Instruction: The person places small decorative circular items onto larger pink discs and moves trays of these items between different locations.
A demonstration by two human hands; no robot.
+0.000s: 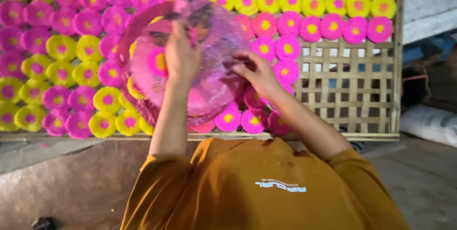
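In the head view, a person in an orange shirt (257,187) leans over a woven bamboo tray (352,87) that lies on the ground. The left hand (181,56) is closed on the upper part of a round pink basin (209,44), which is see-through and tilted up, so that it stands between the camera and the tray. The right hand (257,73) touches the right edge of this basin with bent fingers, but it is hard to see if they really clamp the rim or only rest on it.

The tray is covered with many round frilly discs (285,25), pink with a yellow centre or yellow with a pink centre, lying close together in rows. A bare part of the weave shows at the right side, near the right forearm. The basin hides several discs behind it; they appear only as soft colour spots through the plastic.

On the back of the shirt there is a small white print, in the middle, near the lower edge of the picture. At the far right lies a white sack (428,123), cut off by the frame. A small dark thing (43,223) sits on the brown floor at the lower left, too blurred to name. The basin itself is blurred.
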